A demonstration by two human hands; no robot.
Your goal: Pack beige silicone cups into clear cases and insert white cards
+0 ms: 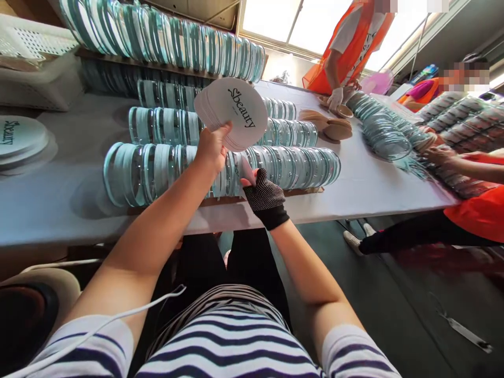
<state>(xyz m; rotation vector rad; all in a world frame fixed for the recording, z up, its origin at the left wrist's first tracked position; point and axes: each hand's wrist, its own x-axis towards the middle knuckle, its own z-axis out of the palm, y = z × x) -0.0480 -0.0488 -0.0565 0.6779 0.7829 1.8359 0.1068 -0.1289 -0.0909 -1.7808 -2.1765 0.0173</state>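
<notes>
My bare left hand [214, 144] grips a fanned stack of round white cards [231, 110] printed "beauty", held above the rows of glass. In a black dotted glove, my right hand [264, 194] pinches one thin card [248, 170], seen edge-on. That card stands at the front row of round glass pieces [299, 167], partly in among them; how deep it goes I cannot tell. Pale discs show between several pieces on the row's left part. The right fingertips are partly hidden behind the card.
More glass rows [165, 126] lie behind, with a raised row [165, 39] at the back. Another card pile [23, 139] lies left, near a white basket [39, 68]. Brown discs [334, 128] sit at the right. A co-worker's gloved hand [336, 100] and another person's hands [437, 149] work there.
</notes>
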